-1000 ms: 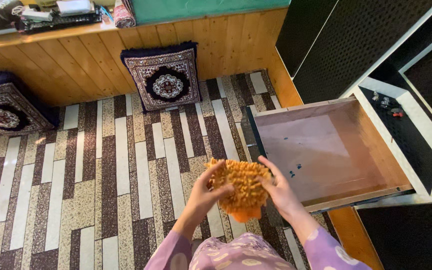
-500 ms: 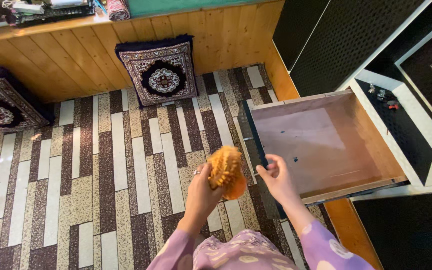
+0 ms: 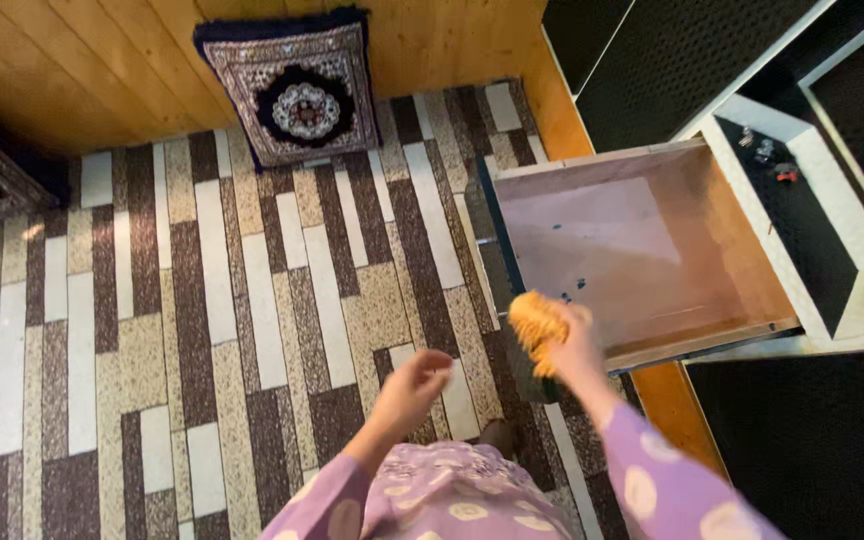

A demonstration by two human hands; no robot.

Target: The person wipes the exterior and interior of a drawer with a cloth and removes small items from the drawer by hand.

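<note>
Holding an orange duster, bunched so the shaggy pile faces outward: right hand, fingers clamped round it at the front edge of an open drawer, just beside its near corner. Left hand free, loosely half-curled on nothing, hovering over the striped carpet, apart from the duster. Drawer pulled fully out of a dark cabinet, its bare floor marked by small dark specks. Beyond: patterned cushion propped against a wooden wall.
</note>
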